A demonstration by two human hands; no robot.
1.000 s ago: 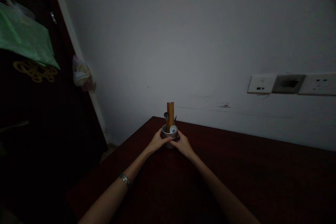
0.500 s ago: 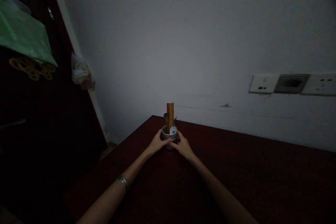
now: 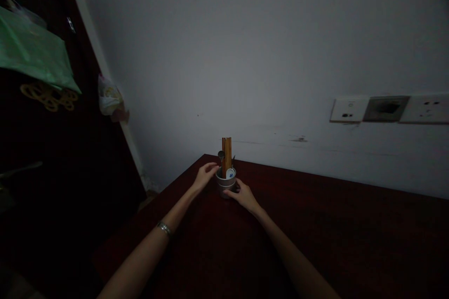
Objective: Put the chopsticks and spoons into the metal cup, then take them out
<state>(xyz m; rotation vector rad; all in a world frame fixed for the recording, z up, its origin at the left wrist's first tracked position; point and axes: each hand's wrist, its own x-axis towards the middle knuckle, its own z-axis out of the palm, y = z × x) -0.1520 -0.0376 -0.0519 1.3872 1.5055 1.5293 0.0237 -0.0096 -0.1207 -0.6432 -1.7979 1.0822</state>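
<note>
A small grey cup stands near the far left corner of the dark red table. Upright in it are a bundle of wooden chopsticks, a metal spoon and a white spoon with a blue pattern. My right hand is wrapped round the cup's lower right side. My left hand is lifted off the cup, with fingers loosely apart, their tips next to the metal spoon and the cup's rim. A metal bracelet is on my left wrist.
A white wall rises right behind the table, with wall sockets at the right. At the left stands a dark wooden door or cabinet with a green bag, a yellow ornament and a small plastic bag hanging.
My left hand has let go of the cup's left side and risen toward the rim and the spoon. My right hand stays on the cup.
</note>
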